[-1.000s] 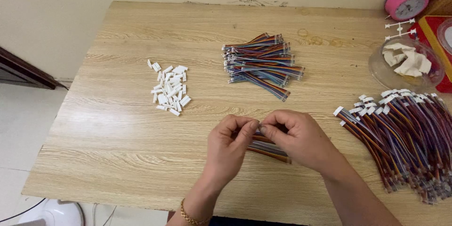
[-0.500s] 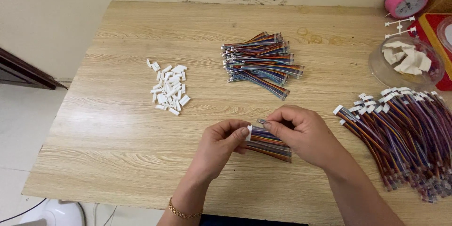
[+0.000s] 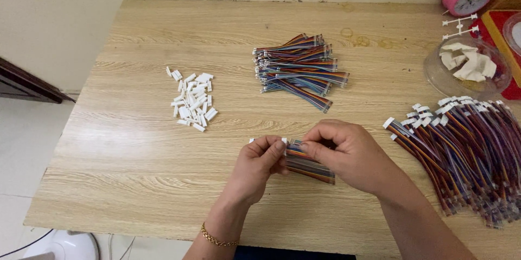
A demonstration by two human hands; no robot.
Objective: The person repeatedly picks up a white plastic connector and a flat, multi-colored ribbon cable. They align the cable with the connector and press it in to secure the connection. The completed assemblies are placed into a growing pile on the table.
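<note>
Both forearms reach in from the lower edge and meet near the middle. The left hand (image 3: pixel 259 161) is curled, thumb and fingertips pinched together, a thin gold-coloured bracelet on its wrist. The right hand (image 3: pixel 347 154) faces it, knuckles up, fingers bent into a closed grip, almost touching the left.

Bare light-wood worktop (image 3: pixel 130 151) lies open left of the left hand (image 3: pixel 260 162). Ahead, a heap of small white plastic connectors (image 3: pixel 191 99) and a pile of multicoloured ribbon cables (image 3: pixel 301 70) flank a free lane. A large bundle of white-capped wires (image 3: pixel 461 151) blocks the right.
</note>
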